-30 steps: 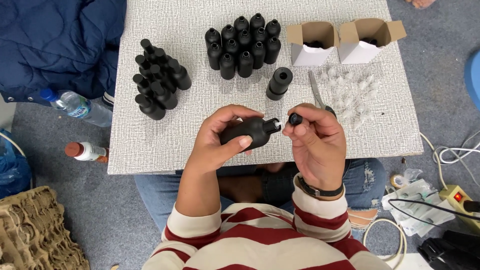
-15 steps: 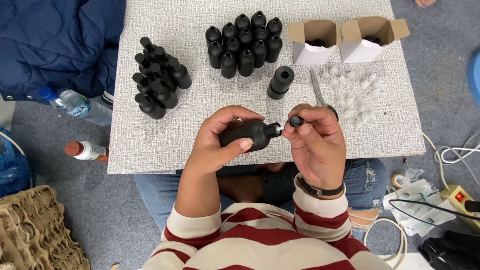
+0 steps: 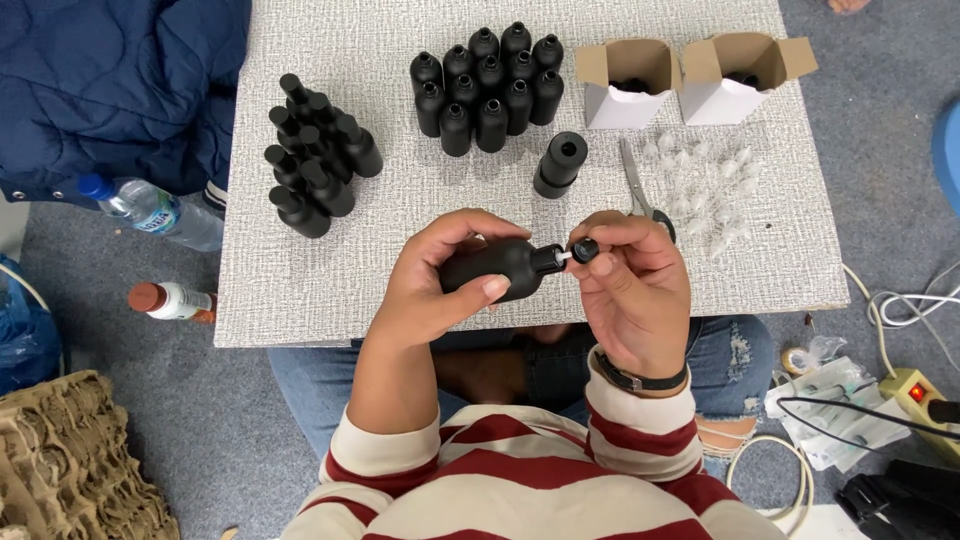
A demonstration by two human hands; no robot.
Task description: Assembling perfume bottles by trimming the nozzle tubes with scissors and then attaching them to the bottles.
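My left hand [image 3: 440, 285] grips a black bottle [image 3: 495, 268] lying sideways, its neck pointing right. My right hand [image 3: 630, 290] pinches a small black cap [image 3: 584, 249] just off the neck, where a short white tip shows between cap and bottle. Both hands hover over the near edge of the grey speckled table [image 3: 300, 300].
A group of capped black bottles [image 3: 315, 155] lies at the left, a cluster of upright uncapped ones [image 3: 490, 88] at the back. One black bottle [image 3: 560, 164] lies alone. Scissors [image 3: 634, 180], clear plastic tips [image 3: 705, 185] and two open white boxes [image 3: 625, 80] sit right.
The cap in my right hand has come slightly closer to the bottle's neck; both hands have otherwise stayed put.
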